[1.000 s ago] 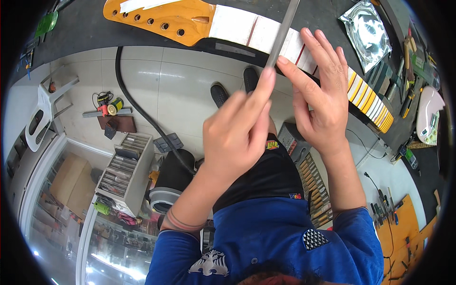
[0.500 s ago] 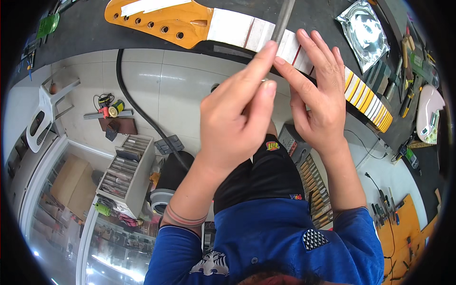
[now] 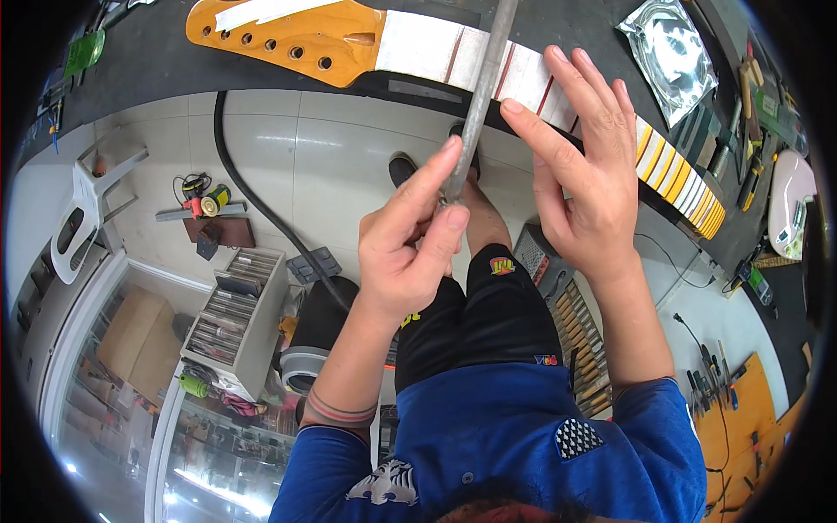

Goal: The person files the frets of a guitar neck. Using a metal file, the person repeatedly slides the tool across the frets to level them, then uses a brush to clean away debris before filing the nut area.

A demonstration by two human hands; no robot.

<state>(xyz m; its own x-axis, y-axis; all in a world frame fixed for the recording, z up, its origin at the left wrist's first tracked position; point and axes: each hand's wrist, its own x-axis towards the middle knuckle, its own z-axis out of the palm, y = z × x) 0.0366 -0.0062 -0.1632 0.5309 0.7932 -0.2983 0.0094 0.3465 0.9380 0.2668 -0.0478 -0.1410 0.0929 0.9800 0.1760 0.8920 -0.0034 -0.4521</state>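
A guitar neck [image 3: 349, 39] lies along the near edge of the dark bench, its amber headstock with tuner holes at the left. White tape covers much of its fretboard, leaving thin dark reddish strips at several frets. My left hand [image 3: 408, 248] is closed on the lower end of a long grey metal file [image 3: 482, 96], index finger stretched along it. The file crosses over the taped fretboard; whether it touches a fret I cannot tell. My right hand [image 3: 588, 174] rests on the neck to the right of the file, fingers spread, holding nothing.
Right of the neck, a shiny silver packet [image 3: 670, 61] lies on the bench [image 3: 131, 65], with hand tools beyond it. Below the bench are a black hose [image 3: 248, 200], a white plastic chair [image 3: 83, 209] and a drawer box [image 3: 235, 322] of thin packets.
My left hand has drawn back toward my body and slightly left, pulling the file with it across the neck. My right hand stays nearly in place.
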